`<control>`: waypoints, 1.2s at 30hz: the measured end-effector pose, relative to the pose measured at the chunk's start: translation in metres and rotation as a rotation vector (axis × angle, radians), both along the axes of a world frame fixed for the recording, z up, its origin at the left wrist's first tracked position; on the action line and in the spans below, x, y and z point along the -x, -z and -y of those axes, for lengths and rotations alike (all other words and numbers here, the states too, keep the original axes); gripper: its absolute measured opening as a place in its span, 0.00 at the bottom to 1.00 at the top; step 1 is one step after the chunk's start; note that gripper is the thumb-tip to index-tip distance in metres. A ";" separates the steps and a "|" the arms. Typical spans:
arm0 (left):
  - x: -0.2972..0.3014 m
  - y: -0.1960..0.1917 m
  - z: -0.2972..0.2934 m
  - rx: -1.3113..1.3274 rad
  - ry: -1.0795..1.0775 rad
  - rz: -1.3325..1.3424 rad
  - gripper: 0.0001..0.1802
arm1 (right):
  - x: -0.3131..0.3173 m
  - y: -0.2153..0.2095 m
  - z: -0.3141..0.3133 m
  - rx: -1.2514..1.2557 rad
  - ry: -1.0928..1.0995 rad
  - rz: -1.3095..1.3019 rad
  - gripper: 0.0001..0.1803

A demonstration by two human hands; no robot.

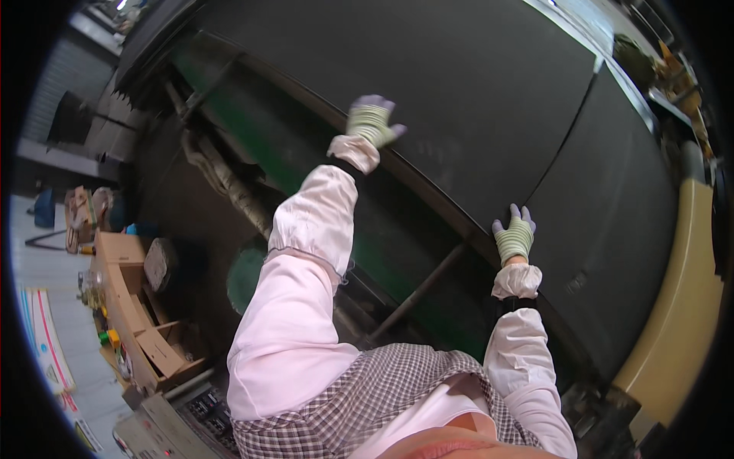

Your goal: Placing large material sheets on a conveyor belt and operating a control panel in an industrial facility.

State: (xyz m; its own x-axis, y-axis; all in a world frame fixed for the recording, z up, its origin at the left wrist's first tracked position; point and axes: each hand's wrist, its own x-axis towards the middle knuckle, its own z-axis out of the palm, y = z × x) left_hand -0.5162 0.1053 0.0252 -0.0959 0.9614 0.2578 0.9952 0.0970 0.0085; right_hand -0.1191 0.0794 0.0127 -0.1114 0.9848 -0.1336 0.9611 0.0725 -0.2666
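We find the left hand (370,122) and right hand (514,237), gloved, gripping the black sheet's (474,99) edge; fingertips hidden beneath, underside machinery indistinct.

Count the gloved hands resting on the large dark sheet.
2. The left hand lies on the near edge of the dark sheet, upper centre; the right hand rests on that edge, lower right.

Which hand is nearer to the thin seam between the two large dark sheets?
Right. The right hand rests on the sheet edge just beside the thin seam; the left hand grips the same edge much farther to the left.
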 end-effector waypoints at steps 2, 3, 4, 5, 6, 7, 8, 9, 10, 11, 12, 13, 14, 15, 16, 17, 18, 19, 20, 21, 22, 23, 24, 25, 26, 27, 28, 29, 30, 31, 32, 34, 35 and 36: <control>-0.011 -0.007 -0.003 0.213 -0.142 0.109 0.36 | -0.029 -0.003 -0.003 0.010 0.023 0.002 0.34; -0.029 -0.014 -0.002 0.223 -0.099 0.124 0.38 | -0.047 -0.001 -0.001 -0.033 0.029 0.003 0.34; -0.041 -0.019 0.001 0.230 -0.030 0.101 0.38 | -0.056 -0.004 0.000 -0.036 0.039 0.016 0.35; -0.046 -0.015 0.008 0.198 0.007 0.116 0.36 | -0.064 -0.005 0.003 -0.035 0.045 0.017 0.36; -0.026 -0.010 0.014 0.167 0.068 0.144 0.35 | -0.047 -0.024 0.009 0.072 0.079 0.050 0.38; -0.019 -0.006 0.006 0.260 0.118 0.171 0.36 | -0.058 0.000 0.010 0.062 0.098 0.092 0.40; 0.007 0.017 0.010 0.325 0.119 0.310 0.35 | -0.055 0.004 0.014 0.157 0.101 0.063 0.42; 0.019 0.030 0.007 0.217 0.047 0.344 0.34 | -0.052 0.027 0.015 0.187 0.122 0.068 0.43; 0.027 0.036 -0.001 0.159 0.019 0.176 0.33 | -0.055 0.039 0.010 0.200 0.148 0.089 0.43; 0.051 0.055 0.003 0.143 0.001 0.097 0.32 | -0.052 0.045 0.008 0.220 0.148 0.102 0.43; 0.054 0.076 0.004 0.188 0.015 0.123 0.32 | -0.057 0.053 0.011 0.226 0.188 0.115 0.43; 0.058 0.074 0.002 0.242 0.028 0.145 0.32 | -0.057 0.041 0.013 0.252 0.195 0.141 0.42; 0.049 0.073 0.000 0.246 0.061 0.154 0.32 | -0.062 0.040 0.014 0.269 0.197 0.165 0.42; 0.042 0.072 -0.002 0.287 0.066 0.152 0.32 | -0.067 0.040 0.013 0.271 0.198 0.171 0.42; 0.042 0.060 0.000 0.342 0.070 0.140 0.32 | -0.065 0.029 0.015 0.276 0.204 0.171 0.42; 0.044 0.053 -0.001 0.357 0.096 0.140 0.32 | -0.063 0.019 0.015 0.276 0.205 0.173 0.41; 0.045 0.046 -0.001 0.379 0.107 0.135 0.32 | -0.063 0.015 0.016 0.292 0.229 0.176 0.41; 0.043 0.042 -0.003 0.387 0.116 0.130 0.32 | -0.067 0.018 0.015 0.273 0.233 0.191 0.41; 0.042 0.040 -0.001 0.400 0.120 0.119 0.31 | -0.067 0.020 0.016 0.261 0.228 0.205 0.41; 0.040 0.041 0.000 0.407 0.132 0.119 0.31 | -0.068 0.020 0.016 0.269 0.241 0.207 0.41; 0.040 0.042 0.000 0.417 0.134 0.120 0.32 | -0.066 0.020 0.015 0.275 0.253 0.228 0.40; 0.039 0.042 0.001 0.424 0.135 0.121 0.32 | -0.066 0.017 0.014 0.279 0.265 0.250 0.40; 0.036 0.042 0.004 0.422 0.140 0.123 0.32 | -0.068 0.016 0.015 0.277 0.267 0.269 0.40; 0.035 0.039 0.006 0.432 0.143 0.121 0.33 | -0.068 0.012 0.015 0.274 0.274 0.269 0.40; 0.031 0.036 0.007 0.438 0.143 0.120 0.33 | -0.070 0.007 0.016 0.273 0.291 0.266 0.41; 0.025 0.032 0.010 0.430 0.148 0.121 0.33 | -0.074 0.000 0.017 0.268 0.307 0.263 0.41; 0.024 0.029 0.012 0.434 0.144 0.115 0.34 | -0.073 -0.003 0.019 0.257 0.311 0.254 0.41; 0.020 0.024 0.015 0.438 0.138 0.107 0.35 | -0.075 -0.007 0.022 0.253 0.320 0.230 0.41; 0.013 0.017 0.018 0.450 0.134 0.095 0.35 | -0.082 -0.010 0.025 0.248 0.329 0.202 0.41; 0.005 0.002 0.019 0.472 0.136 0.073 0.36 | -0.086 -0.011 0.028 0.234 0.334 0.177 0.41; -0.002 -0.011 0.020 0.470 0.146 0.043 0.35 | -0.093 -0.011 0.034 0.245 0.357 0.142 0.41; -0.074 -0.015 0.037 0.493 0.135 0.035 0.35 | -0.164 -0.007 0.046 0.269 0.365 0.114 0.41; -0.136 -0.003 0.051 0.505 0.130 0.062 0.35 | -0.227 -0.005 0.052 0.259 0.348 0.134 0.41; -0.198 0.006 0.062 0.523 0.123 0.092 0.36 | -0.290 -0.006 0.056 0.267 0.342 0.156 0.41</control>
